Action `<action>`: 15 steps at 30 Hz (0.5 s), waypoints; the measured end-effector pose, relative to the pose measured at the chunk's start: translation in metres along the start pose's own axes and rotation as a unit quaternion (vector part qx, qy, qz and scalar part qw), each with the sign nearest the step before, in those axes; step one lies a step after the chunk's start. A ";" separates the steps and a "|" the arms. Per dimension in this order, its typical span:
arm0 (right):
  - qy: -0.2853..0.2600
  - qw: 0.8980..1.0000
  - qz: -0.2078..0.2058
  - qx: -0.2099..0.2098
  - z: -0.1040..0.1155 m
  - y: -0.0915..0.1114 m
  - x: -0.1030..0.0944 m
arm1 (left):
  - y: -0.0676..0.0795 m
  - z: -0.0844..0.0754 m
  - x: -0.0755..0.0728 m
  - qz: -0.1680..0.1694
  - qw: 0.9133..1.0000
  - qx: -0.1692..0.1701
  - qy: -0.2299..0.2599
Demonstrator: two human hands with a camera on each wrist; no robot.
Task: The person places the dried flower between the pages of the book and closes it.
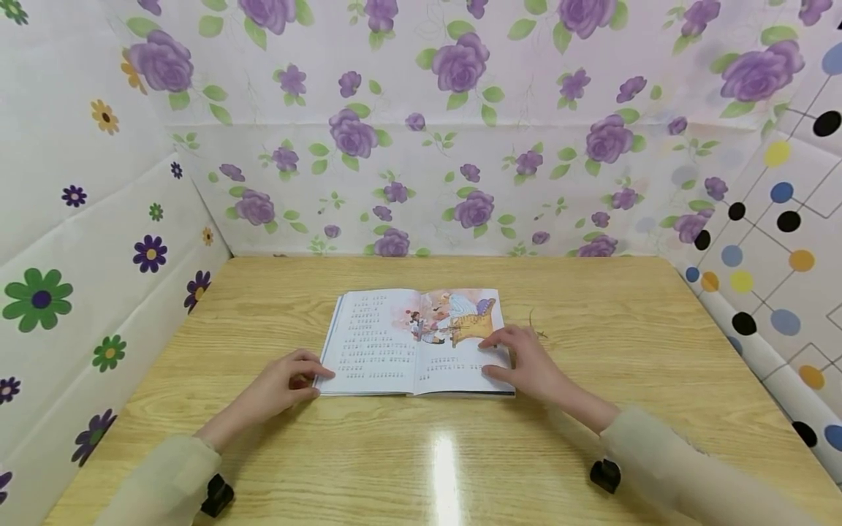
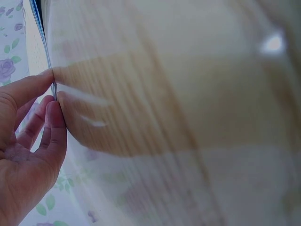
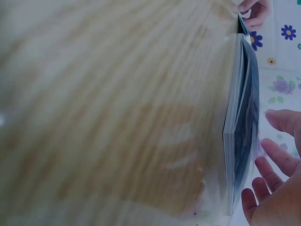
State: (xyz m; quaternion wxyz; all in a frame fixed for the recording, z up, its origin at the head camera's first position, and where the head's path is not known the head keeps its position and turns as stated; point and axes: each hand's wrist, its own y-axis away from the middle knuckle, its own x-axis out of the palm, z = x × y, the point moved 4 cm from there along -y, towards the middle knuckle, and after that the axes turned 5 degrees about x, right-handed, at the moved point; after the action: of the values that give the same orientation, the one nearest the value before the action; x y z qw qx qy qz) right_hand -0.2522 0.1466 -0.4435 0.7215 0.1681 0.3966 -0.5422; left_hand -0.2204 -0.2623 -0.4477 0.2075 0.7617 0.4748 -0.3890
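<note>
An open picture book (image 1: 381,343) lies on the wooden table, text on its left page and a coloured illustration across the upper right page. At the book's lower left corner, my left hand (image 1: 289,381) holds the edge, one fingertip lying on the page. The left wrist view shows the thumb and a finger of that hand (image 2: 35,122) closing on the thin book edge (image 2: 48,56). Over the right page's outer edge is my right hand (image 1: 526,365), thumb and fingers spread. In the right wrist view, the right hand (image 3: 277,174) is beside the raised pages (image 3: 247,113), its fingers parted with nothing between them.
The wooden table (image 1: 296,460) extends around the book, with a bright light reflection in front. A floral sheet (image 1: 421,183) hangs behind it, and patterned sheets (image 1: 783,241) line the sides. A dark device (image 1: 605,475) is at the right wrist, another (image 1: 217,495) at the left.
</note>
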 end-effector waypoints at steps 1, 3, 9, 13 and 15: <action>0.001 1.000 -0.001 -0.003 0.000 0.002 0.001 | 0.000 0.000 0.000 0.000 1.000 0.000 -0.001; 0.003 1.000 -0.002 -0.006 0.000 0.005 0.001 | 0.000 0.000 0.001 -0.001 1.000 0.000 -0.001; 0.014 1.000 -0.006 -0.020 0.002 0.017 0.001 | 0.001 -0.001 0.000 -0.001 1.000 -0.006 -0.003; 0.021 1.000 -0.007 -0.022 0.003 0.024 -0.001 | 0.001 -0.002 0.000 -0.001 1.000 -0.008 -0.002; 0.022 1.000 -0.004 -0.016 0.001 0.028 -0.001 | 0.000 -0.002 0.000 -0.001 1.000 -0.009 0.000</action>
State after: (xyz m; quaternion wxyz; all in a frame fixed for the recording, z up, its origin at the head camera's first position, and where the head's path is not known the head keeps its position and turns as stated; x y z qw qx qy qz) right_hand -0.2264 0.1566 -0.4469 0.7131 0.1665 0.4219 -0.5346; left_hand -0.2193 -0.2614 -0.4465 0.2143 0.7595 0.4786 -0.3850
